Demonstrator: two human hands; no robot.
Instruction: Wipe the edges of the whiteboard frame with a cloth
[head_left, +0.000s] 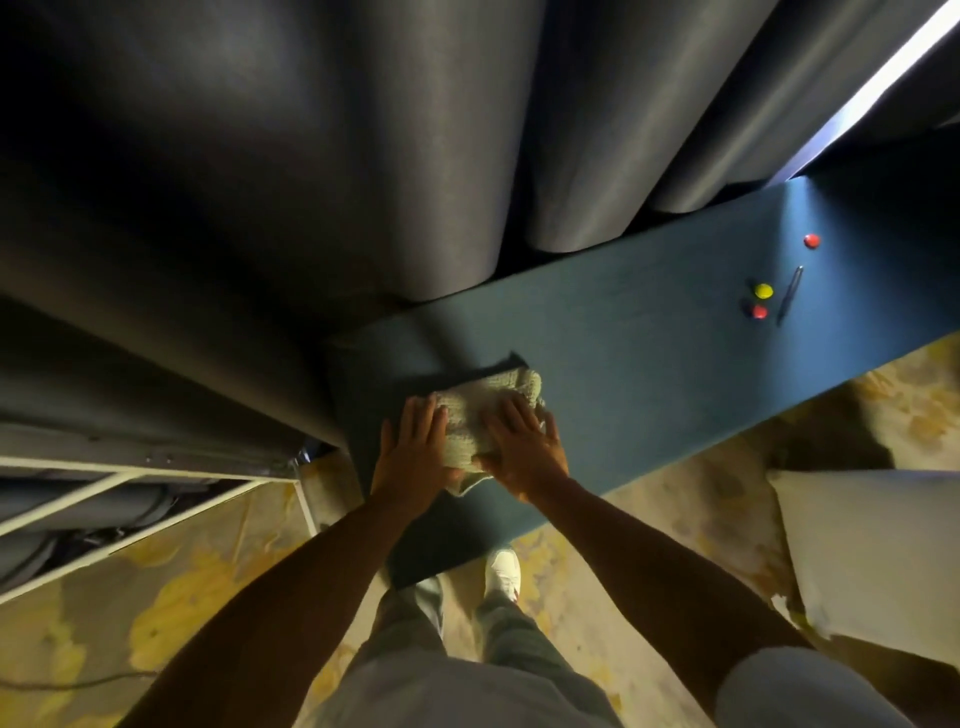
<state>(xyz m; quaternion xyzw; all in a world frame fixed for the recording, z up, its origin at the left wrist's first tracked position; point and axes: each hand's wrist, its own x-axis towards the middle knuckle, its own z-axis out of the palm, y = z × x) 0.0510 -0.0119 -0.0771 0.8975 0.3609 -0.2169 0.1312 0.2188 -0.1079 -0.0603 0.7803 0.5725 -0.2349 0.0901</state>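
1. Head view: the person stands at the near end of a dark blue desk (649, 338), looking straight down at both hands.
2. A pale knitted cloth (488, 410) lies folded on the desk close to its near left corner, one edge drooping over the front rim.
3. The left hand (415, 447) rests flat on the cloth's left side, fingers spread and pointing away from the body; it presses rather than grips.
4. The right hand (524, 447) lies flat on the right side, fingers spread over the top and the thumb tucked at the cloth's near edge, so the fold looks pinned between the two palms.
5. Holding it this way probably serves to square or smooth the fold before wiping; that is a judgement.
6. Farther along the desk sit a yellow magnet (763, 290), two red magnets (811, 240) and a pen (789, 293), well apart from the cloth.
7. Grey curtains (311, 156) hang behind the desk. A white frame (130, 488) leans at the lower left; whether it is the whiteboard cannot be told, and wiping has apparently not begun.
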